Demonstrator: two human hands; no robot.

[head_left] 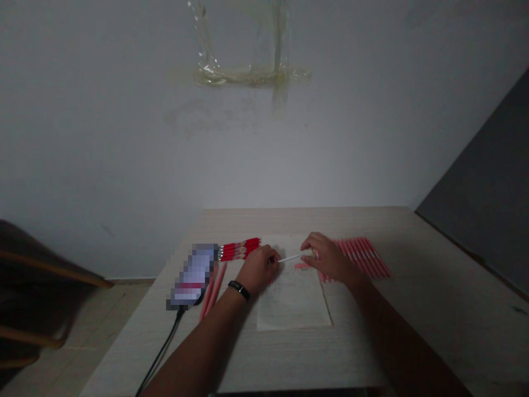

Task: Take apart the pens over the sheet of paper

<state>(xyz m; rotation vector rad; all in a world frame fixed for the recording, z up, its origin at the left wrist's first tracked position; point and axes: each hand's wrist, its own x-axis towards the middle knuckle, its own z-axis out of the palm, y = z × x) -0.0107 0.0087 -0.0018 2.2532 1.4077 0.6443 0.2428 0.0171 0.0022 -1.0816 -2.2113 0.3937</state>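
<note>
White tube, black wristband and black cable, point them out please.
White tube [290, 257]: head view, its middle.
Black wristband [239, 290]: head view, middle of the band.
Black cable [163, 347]: head view, midway along it.

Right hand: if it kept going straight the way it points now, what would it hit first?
Most likely the white stick held in the left hand, since it lies right at the fingertips of the right hand. Depth is unclear from this view, so they may already be touching.

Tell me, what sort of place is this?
Probably a plain room at home or a small workroom set up for handwork. A pale wooden table holds rows of what look like red-and-pink pens, and behind it stands a bare white wall with yellowed strips of tape.
</note>
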